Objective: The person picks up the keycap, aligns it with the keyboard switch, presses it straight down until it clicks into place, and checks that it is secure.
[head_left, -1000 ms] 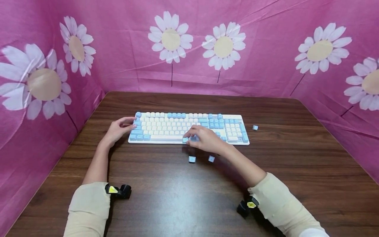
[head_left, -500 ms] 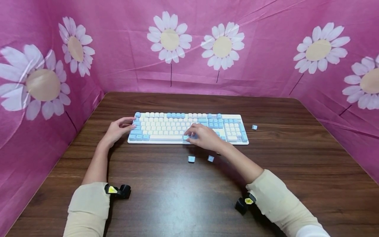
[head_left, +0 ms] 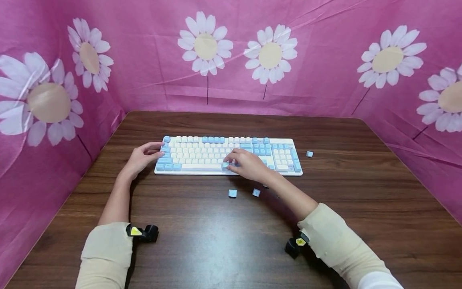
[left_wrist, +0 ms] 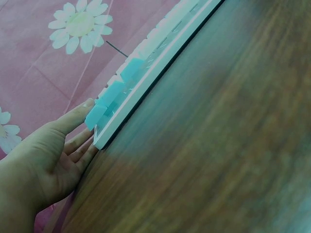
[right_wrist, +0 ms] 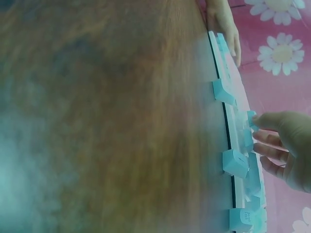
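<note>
A white keyboard (head_left: 195, 172) with white and light-blue keycaps lies across the table. My right hand (head_left: 249, 165) is over its front row, right of the space bar (head_left: 201, 166). Thumb and fingertips pinch a light-blue keycap (head_left: 225, 165) there; in the right wrist view this keycap (right_wrist: 251, 119) shows at the thumb tip. At the keyboard's left end, my left hand (head_left: 138, 160) rests its thumb and fingers against the edge. The left wrist view shows its thumb (left_wrist: 75, 118) at the blue corner keycap (left_wrist: 95, 115), with the other fingers along the keyboard's side.
Loose light-blue keycaps lie in front of the keyboard, one left (head_left: 232, 193) and another keycap (head_left: 256, 192) beside it. A third keycap (head_left: 266, 186) is partly hidden by the right arm. One more keycap (head_left: 309, 154) sits right of the keyboard. Pink flowered cloth (head_left: 144, 80) surrounds the table.
My right hand has shifted slightly away from the body with the keycap, from the keyboard's front edge onto its front row. A loose keycap has come into sight beside the right arm.
</note>
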### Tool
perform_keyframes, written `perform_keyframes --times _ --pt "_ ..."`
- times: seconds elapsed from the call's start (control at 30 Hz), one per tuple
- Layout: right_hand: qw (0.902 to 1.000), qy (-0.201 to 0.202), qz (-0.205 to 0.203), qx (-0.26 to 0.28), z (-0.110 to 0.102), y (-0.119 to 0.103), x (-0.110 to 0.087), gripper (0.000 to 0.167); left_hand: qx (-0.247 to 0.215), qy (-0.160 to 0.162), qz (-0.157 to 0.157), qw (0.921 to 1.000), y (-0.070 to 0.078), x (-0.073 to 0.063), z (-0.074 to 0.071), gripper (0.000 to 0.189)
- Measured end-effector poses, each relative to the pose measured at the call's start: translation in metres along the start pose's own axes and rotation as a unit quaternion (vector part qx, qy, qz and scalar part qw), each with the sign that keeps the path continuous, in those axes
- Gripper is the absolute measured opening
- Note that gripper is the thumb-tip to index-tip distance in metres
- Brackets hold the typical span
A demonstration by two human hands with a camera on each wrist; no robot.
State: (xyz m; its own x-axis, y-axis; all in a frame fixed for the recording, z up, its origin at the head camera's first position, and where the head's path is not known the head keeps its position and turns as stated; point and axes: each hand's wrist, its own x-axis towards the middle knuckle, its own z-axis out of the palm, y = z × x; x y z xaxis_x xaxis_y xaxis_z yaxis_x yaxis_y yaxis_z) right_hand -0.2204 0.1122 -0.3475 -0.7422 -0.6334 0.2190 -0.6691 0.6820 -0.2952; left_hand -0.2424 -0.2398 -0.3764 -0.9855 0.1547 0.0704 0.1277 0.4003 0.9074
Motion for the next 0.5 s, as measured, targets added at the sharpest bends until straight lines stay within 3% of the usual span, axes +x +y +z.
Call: perform_keyframes --times 0.17,0.33,0.5 --pt "1.0 0.005 0.006 -0.002 0.0 0.0 0.002 0.018 -0.005 -0.002 -0.001 1.0 0.011 -0.004 0.001 0.047" --pt "0.9999 0.009 0.004 0.001 0.0 0.002 0.002 0.019 0.011 0.006 0.004 0.9999 -0.006 0.003 0.0 0.051" --pt "1.0 0.008 0.002 -0.004 0.001 0.001 0.002 0.018 0.018 0.009 0.007 0.9998 -0.009 0.003 0.001 0.051"
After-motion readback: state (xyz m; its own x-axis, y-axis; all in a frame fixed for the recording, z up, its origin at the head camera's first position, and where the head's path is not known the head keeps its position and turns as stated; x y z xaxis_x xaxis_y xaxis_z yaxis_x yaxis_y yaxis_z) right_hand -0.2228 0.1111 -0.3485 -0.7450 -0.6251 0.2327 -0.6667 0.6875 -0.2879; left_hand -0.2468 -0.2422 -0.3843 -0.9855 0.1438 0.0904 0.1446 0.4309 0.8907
